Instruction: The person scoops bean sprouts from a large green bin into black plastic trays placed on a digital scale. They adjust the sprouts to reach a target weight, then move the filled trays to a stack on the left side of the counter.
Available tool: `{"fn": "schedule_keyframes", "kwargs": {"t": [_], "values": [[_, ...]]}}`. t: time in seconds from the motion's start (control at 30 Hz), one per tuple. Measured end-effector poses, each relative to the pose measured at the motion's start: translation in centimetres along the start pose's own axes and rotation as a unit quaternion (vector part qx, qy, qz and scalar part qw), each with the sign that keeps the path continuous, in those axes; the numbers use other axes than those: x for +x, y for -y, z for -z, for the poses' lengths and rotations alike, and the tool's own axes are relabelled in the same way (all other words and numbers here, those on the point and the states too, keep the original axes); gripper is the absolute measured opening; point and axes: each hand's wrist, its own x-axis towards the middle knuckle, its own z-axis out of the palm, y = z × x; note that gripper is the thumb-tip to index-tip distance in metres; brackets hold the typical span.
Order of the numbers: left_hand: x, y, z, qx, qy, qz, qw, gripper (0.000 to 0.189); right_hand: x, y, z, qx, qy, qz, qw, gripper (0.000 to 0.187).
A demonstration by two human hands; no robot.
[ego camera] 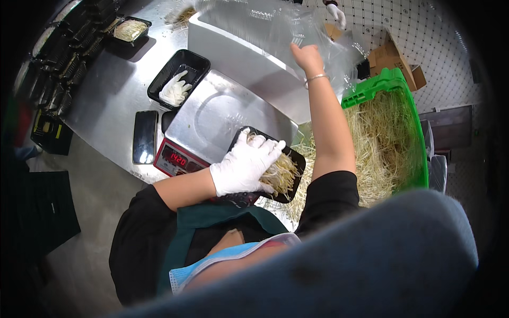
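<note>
My left hand (246,163), in a white glove, is spread over bean sprouts (283,175) in a black plastic tray (298,161) and keeps hold of them. That tray overlaps the near right part of the steel pan (222,107) of a red digital scale (162,161), whose display is lit. Bare and wearing a bracelet, my right hand (308,59) reaches to the far side. Its fingers are closed on clear plastic lids (294,33), which are stacked in and over a white foam box (238,51). How many lids it grips is hidden.
A green crate (417,131) of loose sprouts stands at right. Left of the scale are a phone (145,137) and a black tray (195,63) holding a white glove (175,89). Filled trays (67,55) are stacked far left. Another person's gloved hand (337,16) shows at the top.
</note>
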Motion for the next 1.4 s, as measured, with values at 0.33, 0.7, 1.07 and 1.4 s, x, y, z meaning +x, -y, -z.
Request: {"fn": "schedule_keyframes", "kwargs": {"t": [0.33,0.7,1.07,1.4], "values": [[-0.1,0.0,-0.1,0.001,0.006,0.007,1.0,0.093,-2.2,1.5,9.3,-0.129,-0.111,0.011,0.985,0.035],[-4.5,0.0,5.6,-0.369,-0.161,0.09,0.911,0.093,-32.6,-7.8,10.1,0.589,-0.122,0.165,0.781,0.017],[0.2,2.3,0.3,-0.229,-0.194,0.182,0.936,0.022,-29.2,-10.5,0.6,0.429,-0.15,-0.006,0.891,0.016],[-0.6,7.0,-5.4,-0.582,-0.188,0.295,0.734,0.016,-29.8,-10.8,-3.7,0.681,0.043,-0.13,0.719,0.021]]}}
